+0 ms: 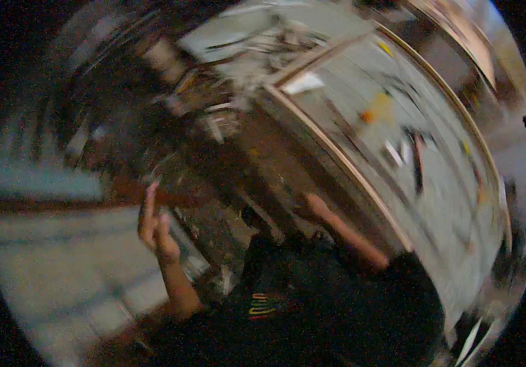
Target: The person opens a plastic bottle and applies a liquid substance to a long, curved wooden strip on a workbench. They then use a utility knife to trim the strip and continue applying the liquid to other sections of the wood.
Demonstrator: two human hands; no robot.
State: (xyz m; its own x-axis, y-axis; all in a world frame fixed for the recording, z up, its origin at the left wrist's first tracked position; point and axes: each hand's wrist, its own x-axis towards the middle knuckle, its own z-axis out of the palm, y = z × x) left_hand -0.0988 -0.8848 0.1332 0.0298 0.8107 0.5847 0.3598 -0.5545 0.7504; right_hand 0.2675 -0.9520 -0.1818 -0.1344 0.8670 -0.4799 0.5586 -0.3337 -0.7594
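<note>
The whole picture is smeared by motion. My left hand (158, 231) is raised at the left, one finger stretched up and the thumb apart from it. No held thing can be made out in it. My right hand (313, 208) hangs low before my dark shirt, beside the near edge of a pale-topped worktable (345, 165). Its fingers are too dark and blurred to read. Nearest to it on the tabletop lie small white pieces (395, 153) and a long dark tool-like thing (419, 162).
An orange-and-yellow thing (370, 115) and a white sheet (302, 83) lie on the worktable, which has a raised wooden rim. Jumbled clutter (220, 119) fills the dark area ahead. Pale tiled floor (61, 263) spreads at the left.
</note>
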